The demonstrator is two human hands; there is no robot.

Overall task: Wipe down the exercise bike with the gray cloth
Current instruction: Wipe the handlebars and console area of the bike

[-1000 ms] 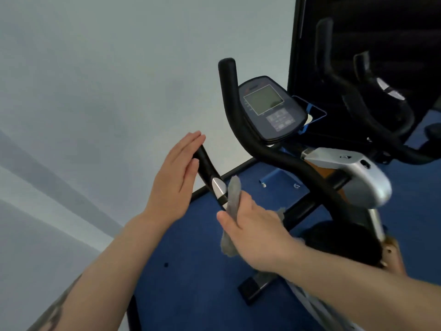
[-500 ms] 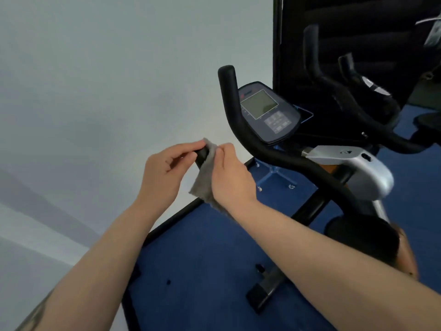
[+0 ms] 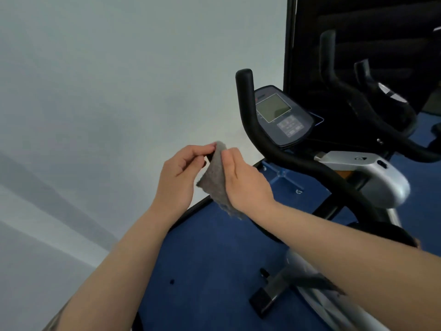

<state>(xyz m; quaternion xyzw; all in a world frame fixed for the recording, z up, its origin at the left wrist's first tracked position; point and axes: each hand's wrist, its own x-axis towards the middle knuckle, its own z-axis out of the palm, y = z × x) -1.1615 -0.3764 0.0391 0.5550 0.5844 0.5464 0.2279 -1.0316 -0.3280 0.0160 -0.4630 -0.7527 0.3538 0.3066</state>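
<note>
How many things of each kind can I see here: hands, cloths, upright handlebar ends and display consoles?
Bare hands: 2, the left hand and the right hand
Gray fuzzy cloth: 1, held between both hands
Black padded upright handlebar ends: 3, one near and two farther back
Dark display console with a screen: 1
Total: 7
</note>
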